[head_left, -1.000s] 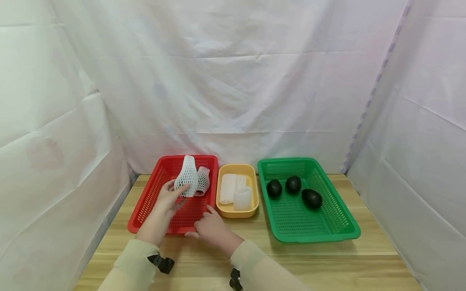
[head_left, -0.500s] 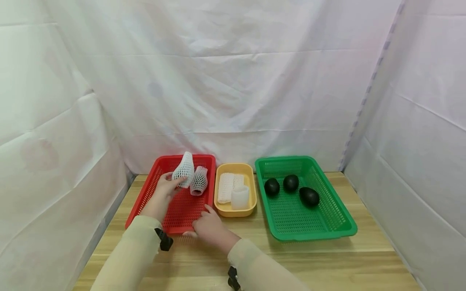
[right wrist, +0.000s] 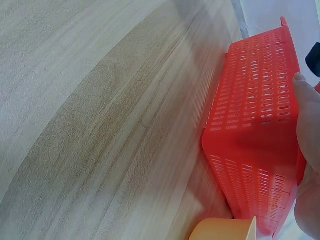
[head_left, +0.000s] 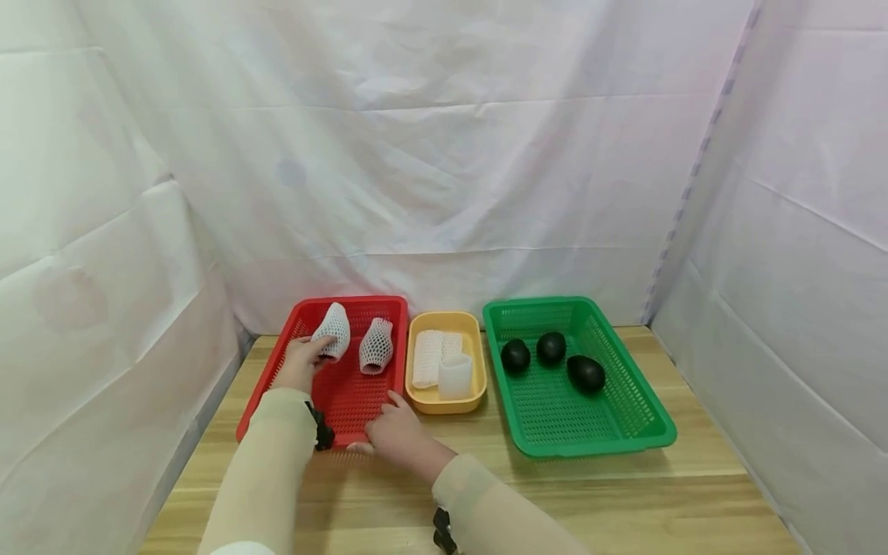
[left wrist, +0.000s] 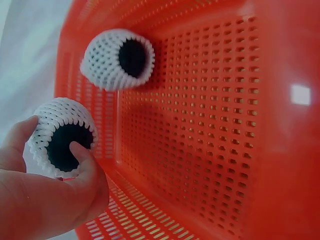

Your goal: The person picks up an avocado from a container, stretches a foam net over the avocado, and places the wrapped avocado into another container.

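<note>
My left hand [head_left: 300, 364] pinches a black avocado [left wrist: 64, 146] in a white foam net sleeve [head_left: 333, 330], over the left back of the red basket [head_left: 347, 420]. The thumb presses the bare dark end; a finger lies against the netting. A second avocado in a white foam net [head_left: 375, 348] lies in the basket's back right, its dark end facing the front. My right hand [head_left: 398, 433] grips the basket's front right corner, thumb along the front rim and a finger toward the side rim. Its other fingers are mostly hidden.
A small yellow tray [head_left: 425, 402] holding white foam net sleeves [head_left: 428, 358] stands right of the red basket. Farther right, a green basket [head_left: 590, 447] holds three bare black avocados [head_left: 586, 374]. White cloth [head_left: 444, 177] hangs behind the wooden table [head_left: 541, 509].
My left hand has moved left and down into the red basket with the netted avocado, away from the other one. The right hand stays at the corner.
</note>
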`<act>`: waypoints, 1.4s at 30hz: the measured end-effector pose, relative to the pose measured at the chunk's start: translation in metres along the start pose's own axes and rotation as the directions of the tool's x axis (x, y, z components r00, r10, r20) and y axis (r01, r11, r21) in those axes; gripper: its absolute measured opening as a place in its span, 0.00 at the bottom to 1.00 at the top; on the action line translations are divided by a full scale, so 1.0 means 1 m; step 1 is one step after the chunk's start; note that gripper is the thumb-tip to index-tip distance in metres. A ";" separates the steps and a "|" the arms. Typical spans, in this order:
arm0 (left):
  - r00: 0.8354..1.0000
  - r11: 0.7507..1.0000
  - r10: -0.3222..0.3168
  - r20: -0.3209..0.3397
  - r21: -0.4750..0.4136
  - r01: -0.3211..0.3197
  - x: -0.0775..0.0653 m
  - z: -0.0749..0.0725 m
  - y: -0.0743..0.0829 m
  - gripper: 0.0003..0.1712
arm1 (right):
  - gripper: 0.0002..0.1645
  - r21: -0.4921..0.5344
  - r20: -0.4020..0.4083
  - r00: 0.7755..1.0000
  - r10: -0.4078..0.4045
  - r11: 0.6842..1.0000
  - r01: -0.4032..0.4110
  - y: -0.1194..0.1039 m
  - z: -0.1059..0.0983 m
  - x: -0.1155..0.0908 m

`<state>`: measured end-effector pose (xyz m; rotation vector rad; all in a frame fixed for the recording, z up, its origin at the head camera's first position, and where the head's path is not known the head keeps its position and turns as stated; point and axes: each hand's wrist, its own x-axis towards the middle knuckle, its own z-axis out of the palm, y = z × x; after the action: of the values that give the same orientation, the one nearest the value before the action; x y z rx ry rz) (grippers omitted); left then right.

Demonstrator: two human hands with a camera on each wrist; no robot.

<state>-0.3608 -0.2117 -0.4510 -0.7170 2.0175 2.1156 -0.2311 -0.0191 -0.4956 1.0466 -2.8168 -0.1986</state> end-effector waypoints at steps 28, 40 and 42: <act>0.995 0.988 -0.058 -0.080 0.141 0.069 0.035 0.004 -0.022 0.38 | 0.33 -0.030 0.005 1.000 0.023 0.999 -0.023 -0.003 0.002 0.000; 0.999 0.980 -0.013 -0.035 0.196 0.019 0.035 0.001 -0.028 0.36 | 0.34 -0.011 0.030 0.999 0.030 1.000 -0.029 -0.004 0.002 0.001; 0.999 0.976 -0.032 -0.007 0.213 0.032 0.038 0.001 -0.030 0.38 | 0.34 -0.006 0.036 0.999 0.033 0.999 -0.032 -0.003 0.001 0.001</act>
<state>-0.3824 -0.2162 -0.4941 -0.7125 2.1756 1.8434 -0.2296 -0.0218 -0.4974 1.0052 -2.8613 -0.2235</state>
